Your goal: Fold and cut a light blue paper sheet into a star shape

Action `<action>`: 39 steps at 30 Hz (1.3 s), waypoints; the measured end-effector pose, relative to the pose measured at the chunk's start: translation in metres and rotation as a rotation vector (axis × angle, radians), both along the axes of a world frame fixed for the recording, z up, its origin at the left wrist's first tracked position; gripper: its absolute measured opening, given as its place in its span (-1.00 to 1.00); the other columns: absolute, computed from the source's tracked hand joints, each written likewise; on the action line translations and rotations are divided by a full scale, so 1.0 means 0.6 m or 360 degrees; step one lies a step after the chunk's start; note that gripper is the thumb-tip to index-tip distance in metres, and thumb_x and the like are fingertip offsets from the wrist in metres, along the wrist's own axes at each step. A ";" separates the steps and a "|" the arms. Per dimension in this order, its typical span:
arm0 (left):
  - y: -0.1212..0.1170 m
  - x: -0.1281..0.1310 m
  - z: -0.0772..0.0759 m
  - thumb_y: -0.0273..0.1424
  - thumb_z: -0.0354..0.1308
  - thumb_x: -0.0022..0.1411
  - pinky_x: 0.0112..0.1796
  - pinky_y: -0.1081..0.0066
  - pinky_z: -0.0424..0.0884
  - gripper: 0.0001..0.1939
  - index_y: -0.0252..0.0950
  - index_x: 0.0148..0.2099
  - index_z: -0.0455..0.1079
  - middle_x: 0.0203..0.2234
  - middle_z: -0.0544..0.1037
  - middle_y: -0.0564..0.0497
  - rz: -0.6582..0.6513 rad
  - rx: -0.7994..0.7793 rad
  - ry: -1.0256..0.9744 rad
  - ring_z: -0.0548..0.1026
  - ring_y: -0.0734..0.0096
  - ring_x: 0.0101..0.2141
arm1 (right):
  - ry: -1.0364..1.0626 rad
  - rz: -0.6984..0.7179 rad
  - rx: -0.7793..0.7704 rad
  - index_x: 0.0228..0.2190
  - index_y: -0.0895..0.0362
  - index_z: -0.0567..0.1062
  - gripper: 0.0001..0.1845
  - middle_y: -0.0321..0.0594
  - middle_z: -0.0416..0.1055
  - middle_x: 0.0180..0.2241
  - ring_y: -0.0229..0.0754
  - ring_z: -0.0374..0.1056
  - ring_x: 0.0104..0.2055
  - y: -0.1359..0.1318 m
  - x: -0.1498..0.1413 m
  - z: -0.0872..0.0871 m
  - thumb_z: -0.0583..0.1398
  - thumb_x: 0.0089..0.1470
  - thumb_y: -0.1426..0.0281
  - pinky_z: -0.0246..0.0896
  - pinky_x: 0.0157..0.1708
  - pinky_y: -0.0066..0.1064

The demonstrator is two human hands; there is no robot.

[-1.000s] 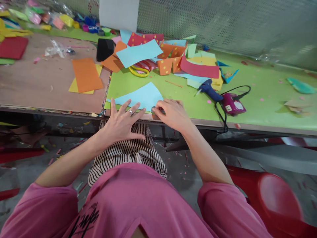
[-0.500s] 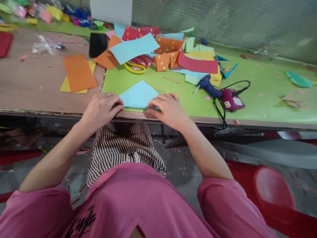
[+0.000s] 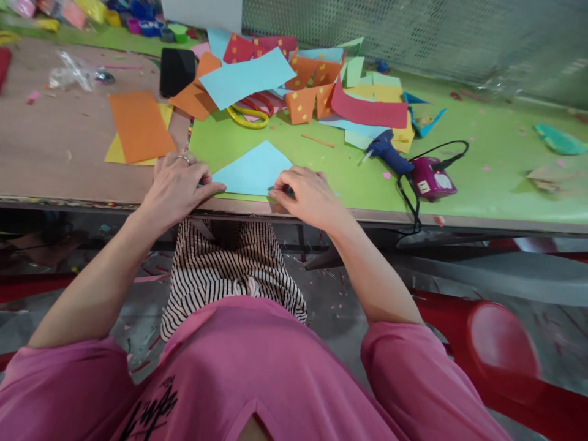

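A light blue paper sheet (image 3: 253, 169), folded into a triangle with its point away from me, lies on the green mat (image 3: 239, 144) at the table's near edge. My left hand (image 3: 177, 187), a ring on one finger, presses its fingertips on the paper's left corner with fingers drawn together. Over at the right corner, my right hand (image 3: 309, 196) pinches the paper with curled fingers.
Behind lie loose coloured sheets, orange dotted paper shapes (image 3: 309, 101), yellow-handled scissors (image 3: 250, 115), a black phone (image 3: 176, 70), and a blue glue gun (image 3: 388, 154) beside a purple box (image 3: 427, 179) with a black cord. Orange and yellow sheets (image 3: 138, 125) rest on the wooden tabletop. A red stool (image 3: 500, 349) stands at lower right.
My left hand went from lying spread flat on the paper to fingertips gathered at its left corner. The paper now shows as a folded triangle. The view shifted down slightly.
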State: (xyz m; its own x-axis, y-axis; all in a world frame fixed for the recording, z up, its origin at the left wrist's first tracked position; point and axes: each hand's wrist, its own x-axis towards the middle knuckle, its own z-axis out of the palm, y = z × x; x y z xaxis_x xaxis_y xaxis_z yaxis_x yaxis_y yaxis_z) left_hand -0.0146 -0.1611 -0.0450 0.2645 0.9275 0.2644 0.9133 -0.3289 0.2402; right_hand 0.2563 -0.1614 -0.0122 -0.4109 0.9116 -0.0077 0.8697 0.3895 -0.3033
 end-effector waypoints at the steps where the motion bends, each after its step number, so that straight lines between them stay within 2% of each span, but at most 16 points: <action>1: 0.001 -0.003 -0.002 0.01 0.07 0.31 -0.05 -0.06 0.42 -0.59 -0.17 -0.36 0.48 -0.33 0.56 -0.15 0.0010 0.0007 0.0009 0.48 -0.10 -0.12 | -0.0005 -0.0002 -0.0023 -0.33 0.08 0.43 -0.86 -0.11 0.51 -0.17 0.02 0.34 -0.05 0.001 -0.001 0.002 0.15 0.28 0.32 -0.02 -0.10 -0.20; 8: 0.007 -0.011 -0.002 0.06 0.07 0.31 -0.04 -0.11 0.42 -0.53 -0.19 -0.42 0.44 -0.28 0.56 -0.17 0.0068 0.0008 -0.0012 0.47 -0.13 -0.08 | -0.0017 0.0015 -0.0086 -0.34 0.10 0.48 -0.85 -0.13 0.51 -0.21 -0.04 0.36 -0.12 0.012 -0.002 0.008 0.17 0.25 0.32 0.02 -0.12 -0.22; 12: 0.003 -0.006 0.012 0.10 0.04 0.35 -0.04 -0.18 0.40 -0.47 -0.23 -0.42 0.41 -0.25 0.56 -0.16 0.0084 -0.0055 0.0004 0.44 -0.19 -0.01 | -0.0067 0.0019 -0.0108 -0.27 0.10 0.53 -0.85 -0.12 0.51 -0.18 -0.03 0.36 -0.12 0.013 0.000 0.009 0.18 0.26 0.31 0.05 -0.11 -0.19; 15: -0.001 0.001 0.029 0.13 -0.01 0.36 0.00 -0.27 0.34 -0.42 -0.27 -0.40 0.41 -0.17 0.54 -0.15 0.0107 -0.0227 0.0037 0.39 -0.25 0.07 | -0.0104 0.0055 0.0087 -0.05 0.07 0.54 -0.76 -0.05 0.48 -0.06 0.06 0.32 -0.03 0.003 -0.006 0.011 0.16 0.29 0.35 0.06 -0.05 -0.12; 18: -0.003 0.005 0.035 0.12 -0.07 0.39 0.02 -0.29 0.31 -0.40 -0.28 -0.40 0.40 -0.14 0.53 -0.14 0.0114 -0.0258 0.0041 0.37 -0.26 0.10 | -0.0194 0.0285 0.0317 0.13 -0.04 0.49 -0.57 -0.06 0.43 0.05 0.11 0.23 0.05 -0.012 -0.027 0.009 0.07 0.32 0.47 0.02 -0.01 -0.07; 20: -0.003 0.004 0.032 0.12 -0.10 0.40 -0.02 -0.27 0.36 -0.39 -0.28 -0.39 0.40 -0.17 0.53 -0.14 0.0075 -0.0183 0.0067 0.40 -0.22 0.06 | -0.0262 0.0455 0.0339 0.16 -0.06 0.48 -0.53 -0.07 0.43 0.04 0.10 0.20 0.06 -0.019 -0.045 0.004 0.03 0.33 0.51 0.00 0.00 -0.07; 22: -0.001 0.002 0.024 0.12 -0.07 0.38 -0.08 -0.22 0.41 -0.40 -0.27 -0.41 0.39 -0.22 0.55 -0.15 0.0047 -0.0084 0.0089 0.45 -0.19 0.00 | -0.0292 0.0523 0.0351 0.18 -0.03 0.47 -0.53 -0.06 0.43 0.02 0.08 0.18 0.04 -0.022 -0.062 -0.003 0.01 0.36 0.48 0.00 0.00 -0.09; 26: 0.006 -0.001 0.007 0.08 0.06 0.32 -0.14 -0.14 0.43 -0.47 -0.24 -0.48 0.36 -0.26 0.57 -0.20 0.0053 0.0045 0.0074 0.50 -0.22 -0.07 | -0.0277 0.0494 0.0406 0.21 -0.04 0.45 -0.54 -0.06 0.42 0.02 0.08 0.16 0.00 -0.022 -0.077 -0.017 -0.01 0.39 0.42 -0.01 -0.03 -0.11; 29: 0.012 0.000 0.001 0.06 0.09 0.30 -0.14 -0.14 0.42 -0.49 -0.24 -0.48 0.37 -0.25 0.57 -0.23 0.0082 0.0004 0.0065 0.49 -0.27 -0.06 | -0.0281 0.0472 0.0424 0.19 -0.06 0.46 -0.55 -0.07 0.42 0.02 0.07 0.15 0.00 -0.024 -0.077 -0.023 -0.02 0.40 0.39 -0.03 -0.04 -0.11; 32: 0.016 -0.004 0.005 0.07 0.09 0.32 -0.07 -0.14 0.39 -0.48 -0.23 -0.48 0.38 -0.25 0.56 -0.20 0.0120 -0.0040 0.0046 0.47 -0.24 -0.04 | -0.0300 0.0438 0.0448 0.20 -0.07 0.46 -0.53 -0.08 0.42 0.04 0.08 0.15 0.01 -0.029 -0.078 -0.027 -0.02 0.40 0.40 -0.05 -0.02 -0.09; 35: 0.007 -0.013 0.019 0.06 0.07 0.37 0.03 -0.17 0.36 -0.49 -0.26 -0.38 0.43 -0.15 0.56 -0.19 0.0244 -0.0049 0.0047 0.42 -0.21 0.04 | -0.0308 0.0416 0.0466 0.22 -0.07 0.44 -0.51 -0.07 0.43 0.05 0.09 0.16 0.02 -0.033 -0.079 -0.030 -0.03 0.39 0.42 -0.06 -0.02 -0.08; 38: -0.025 -0.012 0.030 0.04 -0.03 0.45 0.07 -0.18 0.35 -0.49 -0.29 -0.19 0.46 0.04 0.53 -0.21 0.0441 0.0108 0.0004 0.40 -0.18 0.11 | -0.0308 0.0417 0.0481 0.21 -0.04 0.45 -0.52 -0.06 0.43 0.03 0.09 0.16 0.00 -0.035 -0.082 -0.030 -0.03 0.39 0.43 -0.06 -0.03 -0.08; 39: -0.040 -0.006 0.029 0.02 -0.08 0.48 0.09 -0.16 0.35 -0.49 -0.28 -0.15 0.47 0.07 0.54 -0.22 0.0420 0.0167 -0.0011 0.42 -0.15 0.11 | -0.0302 0.0419 0.0487 0.20 -0.04 0.46 -0.52 -0.06 0.44 0.03 0.09 0.16 -0.01 -0.035 -0.082 -0.030 -0.03 0.39 0.43 -0.06 -0.03 -0.08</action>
State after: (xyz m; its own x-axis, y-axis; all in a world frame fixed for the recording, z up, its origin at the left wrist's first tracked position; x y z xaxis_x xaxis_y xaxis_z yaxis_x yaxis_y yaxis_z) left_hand -0.0181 -0.1848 -0.0277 0.0155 0.9313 0.3638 0.9690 -0.1036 0.2241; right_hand 0.2070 -0.1824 -0.0304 -0.6467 0.7482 0.1481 0.7580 0.6520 0.0159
